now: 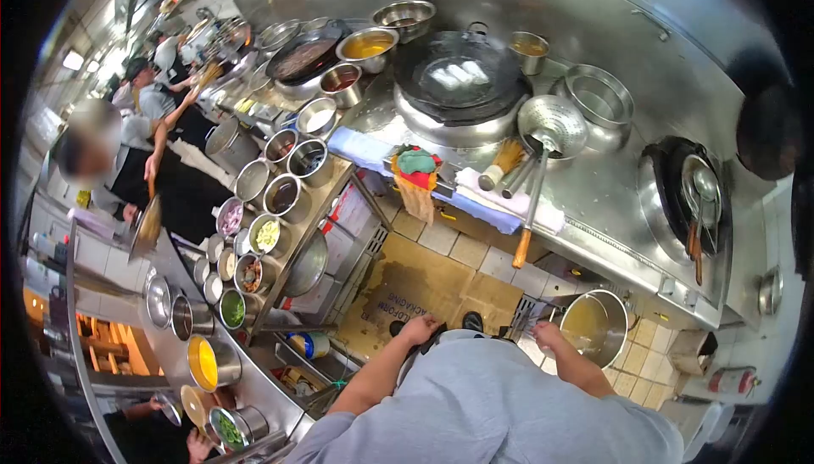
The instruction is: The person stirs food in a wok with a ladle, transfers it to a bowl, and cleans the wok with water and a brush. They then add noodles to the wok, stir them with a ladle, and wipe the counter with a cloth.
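Observation:
My left hand [421, 328] is at my waist, fingers closed beside a dark strip that may be apron cloth; what they hold is unclear. To the right, my right hand [548, 335] is held low with curled fingers, beside the rim of a large steel pot [596, 326] with yellowish liquid. Whether it touches the pot, or holds anything small, I cannot make out. Ahead on the range, a perforated strainer ladle [553, 121] has its wooden handle reaching over the front edge. Behind it stands a wok [460, 79] with light reflected inside.
A counter on the left carries several steel containers of ingredients, including yellow sauce [203, 363] and chopped greens [232, 307]. Cardboard [415, 294] covers the floor before me. Another wok [678, 201] sits at right. A co-worker [140, 159] at left holds a long-handled tool.

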Available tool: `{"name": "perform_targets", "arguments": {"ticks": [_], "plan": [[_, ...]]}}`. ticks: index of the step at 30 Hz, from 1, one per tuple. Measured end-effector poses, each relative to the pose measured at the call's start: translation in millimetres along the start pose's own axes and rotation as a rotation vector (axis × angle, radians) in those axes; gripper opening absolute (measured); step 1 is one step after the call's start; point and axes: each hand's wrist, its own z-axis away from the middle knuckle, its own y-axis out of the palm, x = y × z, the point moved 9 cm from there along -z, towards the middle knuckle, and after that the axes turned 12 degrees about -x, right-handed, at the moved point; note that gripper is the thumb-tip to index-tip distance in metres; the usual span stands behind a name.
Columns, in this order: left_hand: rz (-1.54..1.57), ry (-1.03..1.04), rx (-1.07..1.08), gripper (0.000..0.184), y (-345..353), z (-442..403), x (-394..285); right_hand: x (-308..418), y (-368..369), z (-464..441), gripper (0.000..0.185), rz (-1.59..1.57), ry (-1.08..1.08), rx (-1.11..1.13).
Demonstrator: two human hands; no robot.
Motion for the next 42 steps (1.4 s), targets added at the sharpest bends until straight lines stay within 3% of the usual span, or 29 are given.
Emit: {"name": "perform_targets", "arguments": {"ticks": [2,6,10,12,14,15,16,18,21,23,25,26,27,29,31,33,35,37,38,39,41,42], "plan": [[0.084,0.005,0.094,0.030,-7,-2,-36,0,0,-1,0.020,-0.078,0.037,-0.025],[0.065,-0.032,0.024,0.028,-10,-22,1,33,18,12,0.020,-0.243,0.113,-0.015],[0.237,-0.266,-0.001,0.032,-36,3,34,57,54,-2,0.028,-0.343,0.230,0.160],[0.191,-0.270,-0.126,0.033,-35,10,95,77,63,-3,0.034,-0.416,0.245,0.198],[0.133,-0.299,-0.024,0.033,-10,15,184,125,56,0,0.048,-0.863,0.296,0.203],[0.046,-0.013,-0.027,0.033,-20,30,174,163,48,8,0.055,-1.042,0.282,0.225],[0.184,-0.196,-0.015,0.030,-31,51,186,203,35,18,0.061,-1.220,0.264,0.242],[0.407,-0.478,-0.013,0.026,-36,73,206,278,-8,19,0.061,-1.385,0.001,0.290],[0.847,-0.639,-0.104,0.020,-4,72,287,323,-74,-14,0.028,-0.884,-0.087,-0.142],[0.922,-0.625,-0.118,0.018,-22,48,297,357,-126,-27,0.020,-0.601,-0.206,-0.402],[-0.461,0.188,0.057,0.020,-61,1,255,383,-160,-30,0.020,-0.557,-0.269,-0.506],[0.010,-0.250,0.114,0.014,-69,-12,250,392,-171,-26,0.020,-0.579,-0.287,-0.514],[0.456,-0.691,-0.010,0.011,-107,-10,182,398,-176,-19,0.020,-0.584,-0.286,-0.511],[0.734,-0.466,-0.204,0.008,-125,-58,163,409,-184,-5,0.017,-1.205,-0.321,-0.348],[0.852,-0.443,-0.243,0.011,-140,-91,134,417,-192,-12,0.013,-1.334,-0.342,-0.275],[0.964,-0.412,-0.277,0.013,-144,-112,115,408,-237,-32,0.011,-0.944,-0.364,-0.657],[0.991,-0.400,-0.301,0.013,-140,-126,106,409,-281,-65,0.015,-0.805,-0.345,-0.757],[1.002,-0.438,-0.278,0.010,-130,-134,99,420,-326,-78,0.025,-0.431,-0.311,-1.082],[0.811,-0.525,-0.232,0.009,-118,-135,102,424,-344,-95,0.016,-0.399,-0.359,-1.242],[0.616,-0.614,-0.181,0.008,-106,-129,112,431,-356,-107,0.016,-0.398,-0.351,-1.232],[0.732,-0.609,-0.133,0.007,-86,-128,117,459,-347,-165,0.007,-0.731,-0.253,-0.600],[0.861,-0.584,-0.089,0.007,-76,-134,113,484,-360,-193,0.009,-0.880,-0.473,-0.366]]}}
